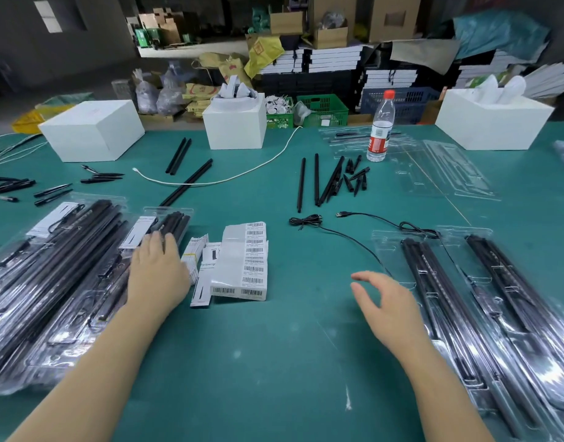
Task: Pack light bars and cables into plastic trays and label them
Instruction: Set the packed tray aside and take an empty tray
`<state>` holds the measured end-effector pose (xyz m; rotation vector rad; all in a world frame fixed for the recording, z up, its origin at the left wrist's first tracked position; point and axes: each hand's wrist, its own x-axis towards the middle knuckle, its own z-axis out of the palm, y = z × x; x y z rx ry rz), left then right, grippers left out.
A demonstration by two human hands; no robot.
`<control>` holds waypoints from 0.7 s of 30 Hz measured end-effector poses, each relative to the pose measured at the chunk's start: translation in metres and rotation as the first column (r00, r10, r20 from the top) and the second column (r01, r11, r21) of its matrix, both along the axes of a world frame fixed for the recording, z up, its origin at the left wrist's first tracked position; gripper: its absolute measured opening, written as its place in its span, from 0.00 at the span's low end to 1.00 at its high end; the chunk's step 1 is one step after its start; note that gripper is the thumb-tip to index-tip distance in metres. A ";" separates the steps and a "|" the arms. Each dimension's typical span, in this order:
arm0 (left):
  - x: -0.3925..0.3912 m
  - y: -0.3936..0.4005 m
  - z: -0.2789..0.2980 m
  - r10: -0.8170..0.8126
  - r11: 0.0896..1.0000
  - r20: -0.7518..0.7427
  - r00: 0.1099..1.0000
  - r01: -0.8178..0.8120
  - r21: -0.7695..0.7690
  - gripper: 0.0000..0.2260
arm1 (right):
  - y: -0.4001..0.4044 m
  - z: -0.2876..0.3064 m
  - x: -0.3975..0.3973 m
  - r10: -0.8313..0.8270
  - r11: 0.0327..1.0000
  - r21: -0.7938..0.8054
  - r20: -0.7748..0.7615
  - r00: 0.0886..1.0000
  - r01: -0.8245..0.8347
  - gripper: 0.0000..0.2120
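Two hands over the green table point(274, 362): left hand point(158, 275) flat, fingers straight on a packed tray point(166, 224), right hand point(389, 307) hovering, fingers loosely spread.

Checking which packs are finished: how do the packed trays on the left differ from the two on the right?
The left trays carry white label cards and lie overlapped in a pile; the left hand rests on them. The right trays show no cards, lie side by side, and the right hand hovers beside them. Both hold black light bars.
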<state>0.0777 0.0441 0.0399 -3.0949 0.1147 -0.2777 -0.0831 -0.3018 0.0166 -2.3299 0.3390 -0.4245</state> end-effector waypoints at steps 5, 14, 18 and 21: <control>-0.020 -0.071 0.006 -0.304 0.894 0.036 0.952 0.298 -0.335 0.20 | -0.022 0.003 -0.004 -0.231 0.916 -0.397 -0.393 0.890 0.062 0.32; -0.055 -0.158 -0.032 -0.598 0.762 -0.154 0.787 0.498 -0.414 0.21 | 0.013 0.001 -0.007 -0.200 0.872 -0.468 -0.608 0.768 -0.144 0.42; -0.052 -0.164 -0.035 -0.579 0.781 -0.209 0.788 0.463 -0.419 0.20 | 0.051 0.000 -0.013 -0.156 0.825 -0.519 -0.588 0.793 -0.223 0.40; -0.047 -0.166 -0.034 -0.568 0.791 -0.219 0.793 0.452 -0.413 0.18 | 0.068 -0.002 -0.020 -0.113 0.802 -0.528 -0.594 0.796 -0.280 0.39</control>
